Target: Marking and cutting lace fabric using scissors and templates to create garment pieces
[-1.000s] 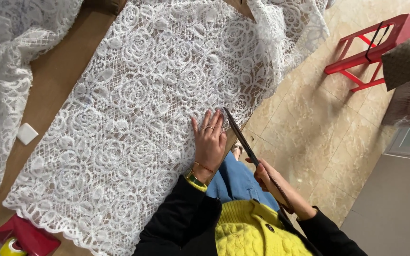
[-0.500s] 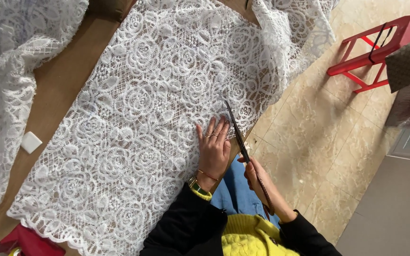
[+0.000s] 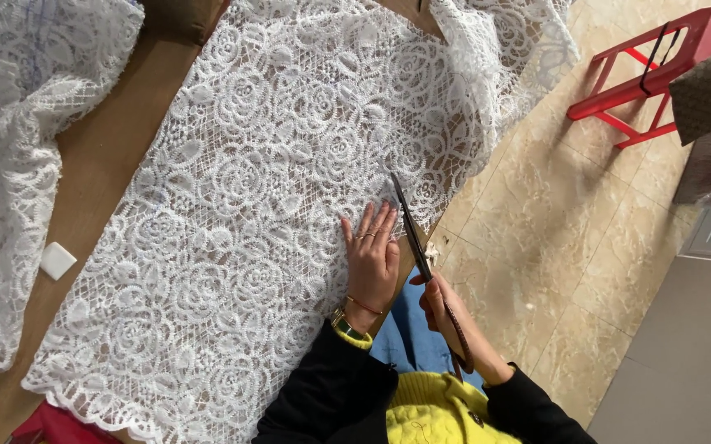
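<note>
Now the left hand (image 3: 372, 261) lies flat, fingers together, pressing the white rose-patterned lace (image 3: 273, 205) onto the brown surface (image 3: 100, 173) near its right edge. Just beside it, the right hand (image 3: 439, 302) is closed around the handles of long dark scissors (image 3: 421, 261), whose blades point up along the lace's edge. A second heap of lace (image 3: 18, 148) lies at the left, with a small white block (image 3: 57, 260) between them. A red stool (image 3: 660, 70) stands on the tiled floor (image 3: 553, 247).
</note>
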